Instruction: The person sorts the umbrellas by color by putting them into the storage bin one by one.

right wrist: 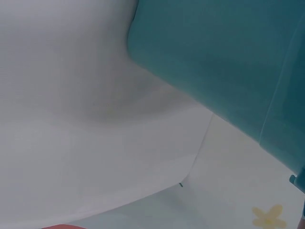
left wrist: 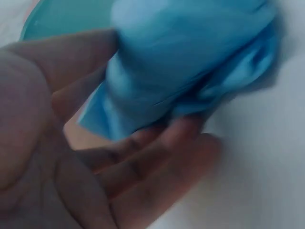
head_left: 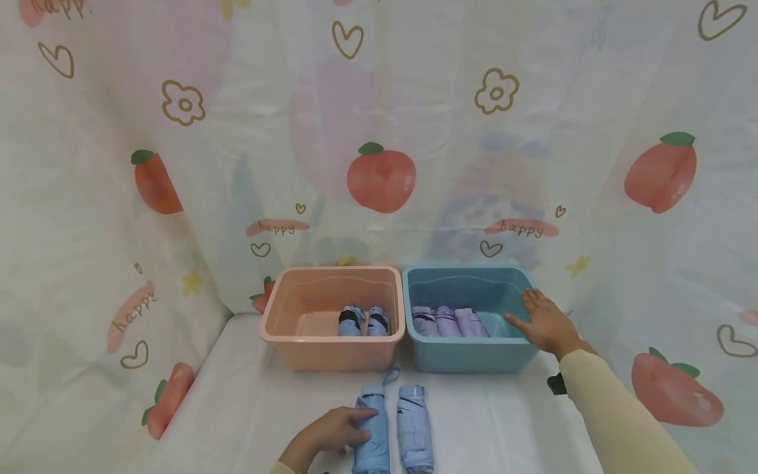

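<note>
While both hands are low over the white table (head_left: 249, 408), two bins stand side by side ahead of them, touching each other: a pink bin (head_left: 331, 355) ahead of the left hand, and a blue bin (head_left: 474, 355) under the right hand. The right hand (head_left: 547, 322) rests with straight, spread fingers on the right rim of the blue bin and holds nothing. The left hand (head_left: 331, 431) has its fingers around the left folded umbrella (head_left: 372, 431), a light blue one; in the left wrist view its cloth lies against the loosely bent fingers (left wrist: 157, 157). This umbrella lies flat on the table, its long axis running from the person toward the bins. Just beside it on the right, parallel, lies a second folded umbrella (head_left: 414, 428) of paler blue-violet, apart from both hands. Inside the pink bin I count two folded blue umbrellas (head_left: 362, 321). Inside the blue bin I count three folded lilac umbrellas (head_left: 448, 321), just left of the right hand.
</note>
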{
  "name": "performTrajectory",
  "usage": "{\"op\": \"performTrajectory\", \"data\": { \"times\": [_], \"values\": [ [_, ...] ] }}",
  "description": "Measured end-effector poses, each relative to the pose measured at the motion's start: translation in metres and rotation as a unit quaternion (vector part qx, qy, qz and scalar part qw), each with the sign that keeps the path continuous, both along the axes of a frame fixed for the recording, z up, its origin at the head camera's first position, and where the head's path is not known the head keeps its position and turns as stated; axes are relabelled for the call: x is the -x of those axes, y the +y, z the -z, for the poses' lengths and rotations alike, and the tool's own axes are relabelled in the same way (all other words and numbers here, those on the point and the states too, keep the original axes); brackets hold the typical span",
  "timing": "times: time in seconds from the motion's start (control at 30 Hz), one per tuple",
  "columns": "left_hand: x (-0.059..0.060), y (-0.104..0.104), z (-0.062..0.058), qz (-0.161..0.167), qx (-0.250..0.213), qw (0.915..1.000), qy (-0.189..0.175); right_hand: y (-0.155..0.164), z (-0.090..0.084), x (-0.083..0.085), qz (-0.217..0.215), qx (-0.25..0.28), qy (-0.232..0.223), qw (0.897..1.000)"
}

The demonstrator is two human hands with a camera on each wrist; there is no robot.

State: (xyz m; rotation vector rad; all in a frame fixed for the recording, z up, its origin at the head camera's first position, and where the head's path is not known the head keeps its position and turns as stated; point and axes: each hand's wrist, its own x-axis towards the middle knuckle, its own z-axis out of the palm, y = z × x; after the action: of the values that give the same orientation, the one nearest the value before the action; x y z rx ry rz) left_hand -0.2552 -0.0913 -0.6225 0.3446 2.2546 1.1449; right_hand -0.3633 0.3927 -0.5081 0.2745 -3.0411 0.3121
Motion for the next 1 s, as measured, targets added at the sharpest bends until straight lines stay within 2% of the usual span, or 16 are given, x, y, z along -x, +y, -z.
{"op": "performTrajectory", "data": {
  "times": [0.23, 0.4, 0.5, 0.6, 0.67, 0.77, 0.87, 1.0],
  "values": [
    [-0.013, 0.025, 0.017, -0.020, 0.016, 0.9965, 0.080, 0.002, 0.001, -0.003, -0.006, -0.002, -0.001, 1.000],
    [-0.015, 0.032, 0.020, -0.052, -0.007, 0.9950, 0.084, 0.005, 0.001, 0.000, -0.002, 0.002, -0.001, 1.000],
    [-0.016, 0.029, 0.019, -0.070, -0.024, 0.9936, 0.085, 0.003, 0.003, 0.002, 0.005, 0.008, -0.015, 1.000],
    [-0.016, 0.022, 0.015, -0.072, -0.041, 0.9924, 0.091, 0.002, 0.004, 0.002, 0.009, 0.005, -0.024, 1.000],
    [-0.015, 0.017, 0.009, -0.065, -0.040, 0.9923, 0.098, 0.001, 0.004, 0.002, 0.009, 0.005, -0.021, 1.000],
    [-0.012, 0.007, -0.007, -0.045, -0.015, 0.9933, 0.106, 0.002, 0.003, 0.001, 0.005, 0.002, -0.012, 1.000],
    [-0.009, -0.007, -0.030, -0.021, 0.008, 0.9943, 0.104, 0.002, 0.002, 0.001, 0.001, 0.002, -0.009, 1.000],
    [-0.006, -0.029, -0.063, 0.007, -0.016, 0.9934, 0.114, 0.002, 0.002, 0.000, -0.002, -0.002, -0.011, 1.000]
  ]
}}
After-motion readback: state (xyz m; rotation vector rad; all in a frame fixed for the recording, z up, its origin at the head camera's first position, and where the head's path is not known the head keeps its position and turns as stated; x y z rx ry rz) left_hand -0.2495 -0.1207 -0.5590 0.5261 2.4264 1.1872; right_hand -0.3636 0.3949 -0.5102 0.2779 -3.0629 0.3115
